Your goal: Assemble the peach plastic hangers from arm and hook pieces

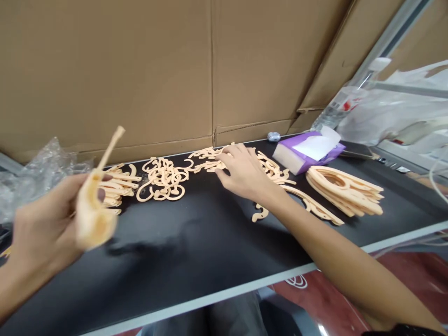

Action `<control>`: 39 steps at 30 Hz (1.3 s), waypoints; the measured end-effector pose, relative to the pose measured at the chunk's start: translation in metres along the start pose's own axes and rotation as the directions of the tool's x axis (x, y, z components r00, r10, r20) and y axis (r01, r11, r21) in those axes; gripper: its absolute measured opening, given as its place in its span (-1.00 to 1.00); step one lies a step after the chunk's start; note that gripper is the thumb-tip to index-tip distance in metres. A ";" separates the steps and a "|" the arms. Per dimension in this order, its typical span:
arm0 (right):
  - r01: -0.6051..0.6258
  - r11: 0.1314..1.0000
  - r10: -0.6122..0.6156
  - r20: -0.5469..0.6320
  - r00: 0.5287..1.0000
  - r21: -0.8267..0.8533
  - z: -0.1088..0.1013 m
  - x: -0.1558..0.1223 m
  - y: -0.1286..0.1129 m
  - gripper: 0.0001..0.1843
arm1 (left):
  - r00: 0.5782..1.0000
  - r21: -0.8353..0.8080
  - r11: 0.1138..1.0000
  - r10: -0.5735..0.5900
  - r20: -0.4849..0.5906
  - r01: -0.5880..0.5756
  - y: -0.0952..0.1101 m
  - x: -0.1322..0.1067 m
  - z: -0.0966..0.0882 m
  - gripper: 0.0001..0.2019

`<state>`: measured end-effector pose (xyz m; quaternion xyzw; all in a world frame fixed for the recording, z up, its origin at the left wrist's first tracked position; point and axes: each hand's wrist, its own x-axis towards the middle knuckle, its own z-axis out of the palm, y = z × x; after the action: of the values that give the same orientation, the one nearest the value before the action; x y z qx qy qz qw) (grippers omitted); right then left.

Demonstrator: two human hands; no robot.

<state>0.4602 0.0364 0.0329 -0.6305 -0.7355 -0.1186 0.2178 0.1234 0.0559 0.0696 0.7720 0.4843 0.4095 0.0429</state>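
Observation:
My left hand (52,219) is closed around a cream plastic piece (96,210), held up above the left part of the table. This piece has a hollow, rounded body and a thin arm pointing up; motion blurs it. At the back, my right hand (243,172) reaches over a pile of small cream plastic pieces (205,153), thumb apart from the bent fingers. Some fingertips are hidden among the pieces. Left of it lies a tangled heap of curved hook-shaped pieces (164,175). Straighter cream pieces (122,182) are behind my left hand.
A stack of larger cream pieces (345,189) lies right on the black table (210,242), near long curved ones (320,209). Behind are a purple tissue pack (311,149), a small pale case (273,136) and a bottle (336,109). Cardboard (140,70) walls the back; clear plastic (52,163) sits left.

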 end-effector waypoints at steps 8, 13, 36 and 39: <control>-0.060 0.971 0.104 0.184 0.977 -0.232 0.006 0.002 0.020 -0.60 | 0.916 0.565 0.726 0.252 0.312 -0.392 0.001 -0.052 0.013 -0.58; -0.040 0.971 0.092 0.216 0.972 -0.235 0.014 0.001 0.023 -0.61 | 0.869 0.467 0.742 0.332 0.367 -0.481 -0.009 -0.067 0.020 -0.60; 0.059 0.991 -0.037 0.171 0.985 -0.123 0.034 0.000 0.029 -0.68 | 0.747 0.249 0.768 0.402 0.529 -0.590 0.030 -0.034 0.069 -0.72; 0.077 0.994 -0.062 0.165 0.984 -0.083 0.033 0.000 0.029 -0.68 | 0.742 0.220 0.779 0.411 0.529 -0.588 0.030 -0.034 0.078 -0.73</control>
<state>0.4832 0.0559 0.0010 -0.6210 -0.7664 -0.1071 0.1249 0.1908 0.0394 0.0121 0.9413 0.2993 0.1144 -0.1065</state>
